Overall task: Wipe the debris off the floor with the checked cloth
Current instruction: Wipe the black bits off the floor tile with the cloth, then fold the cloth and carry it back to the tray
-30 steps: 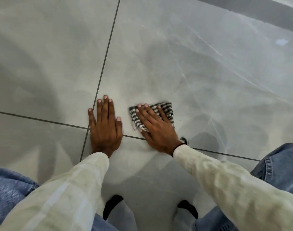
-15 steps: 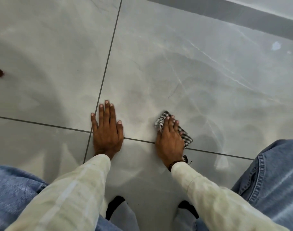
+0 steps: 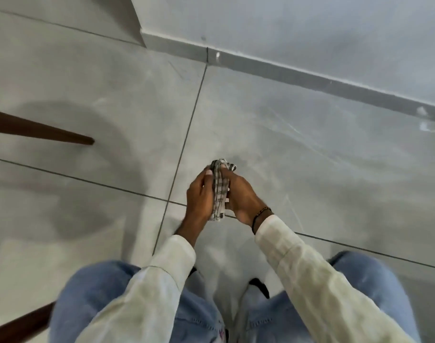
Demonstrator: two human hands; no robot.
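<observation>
Grey tiled floor [image 3: 298, 154], skirting board [image 3: 310, 80] along far edge.
Checked cloth [image 3: 220, 191] bunched, clamped between left hand [image 3: 199, 196] and right hand [image 3: 241, 196] above the floor; dark wooden leg [image 3: 38, 129] at left.

Both hands have come up off the floor [image 3: 298, 157]. The left hand [image 3: 200, 196], which lay flat with its fingers spread beside the tile joint, now meets the right hand [image 3: 238, 196] above that joint. The checked cloth [image 3: 219, 191], pressed flat under the right palm a second ago, is now bunched and upright, clasped between the two hands with its top poking out above the fingers [image 3: 209, 172]. The view has lifted too: the wall [image 3: 310, 33] and its grey skirting [image 3: 298, 74] beyond the cloth have come in, and a dark wooden leg [image 3: 45, 132] reaches in at the left.
</observation>
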